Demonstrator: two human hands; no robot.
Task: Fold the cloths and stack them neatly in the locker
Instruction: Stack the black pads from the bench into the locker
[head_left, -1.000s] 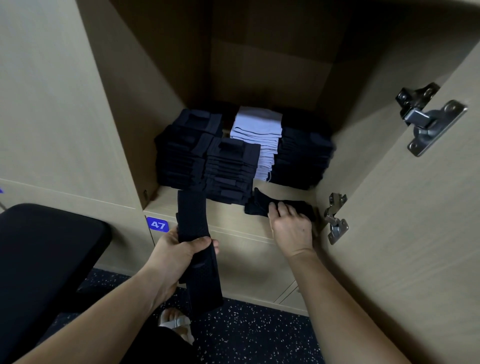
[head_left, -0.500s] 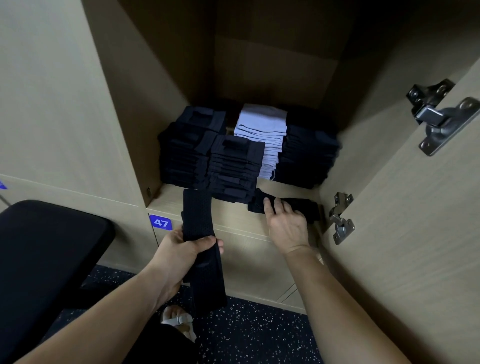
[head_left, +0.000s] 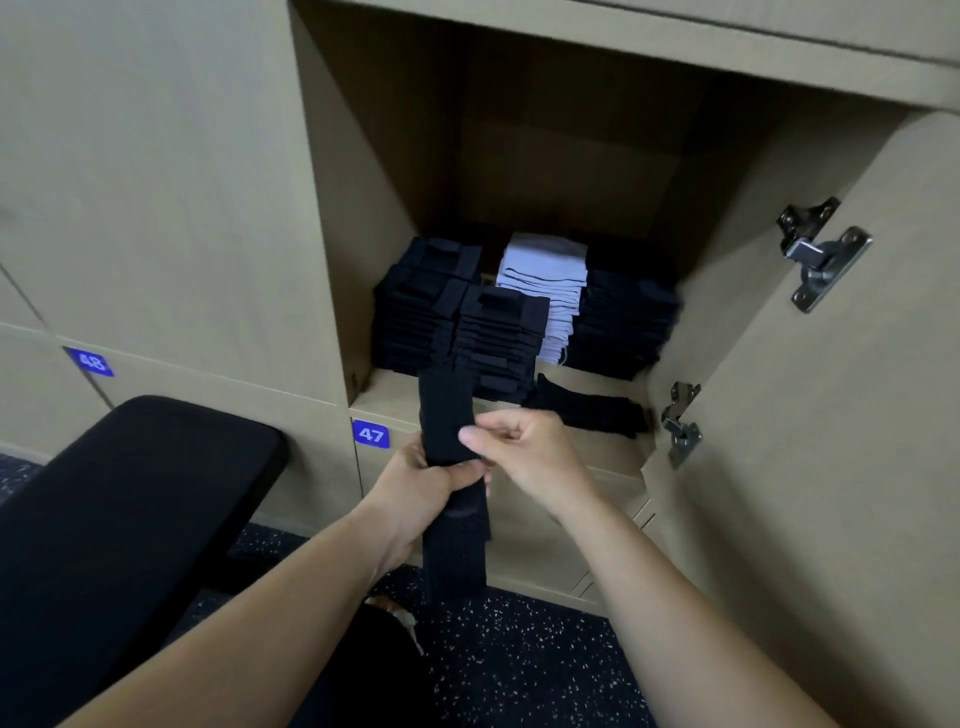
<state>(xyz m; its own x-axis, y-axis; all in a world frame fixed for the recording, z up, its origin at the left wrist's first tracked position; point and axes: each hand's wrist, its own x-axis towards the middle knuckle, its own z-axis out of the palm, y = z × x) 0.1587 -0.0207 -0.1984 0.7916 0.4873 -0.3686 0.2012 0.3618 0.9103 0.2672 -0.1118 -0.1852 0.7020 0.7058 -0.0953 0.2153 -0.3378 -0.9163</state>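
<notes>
A long black cloth (head_left: 448, 415) hangs upright in front of the open locker (head_left: 571, 156). My left hand (head_left: 426, 480) grips its middle from the left. My right hand (head_left: 524, 457) pinches its right edge with thumb and fingers. Inside the locker stand stacks of folded black cloths (head_left: 457, 332) on the left and right, with a stack of light grey-blue cloths (head_left: 550, 291) between them. Another black cloth (head_left: 587, 408) lies loose and flat on the locker floor at the front right.
The locker door (head_left: 831, 467) stands open on the right, its metal hinges (head_left: 823, 254) sticking out. A black padded seat (head_left: 119, 509) fills the lower left. Blue number plates 47 (head_left: 371, 434) and 48 (head_left: 89, 361) mark the fronts. Below is dark speckled floor (head_left: 519, 665).
My right hand left the loose black cloth on the locker floor and moved left to the hanging cloth, which it now pinches. My left hand kept its grip.
</notes>
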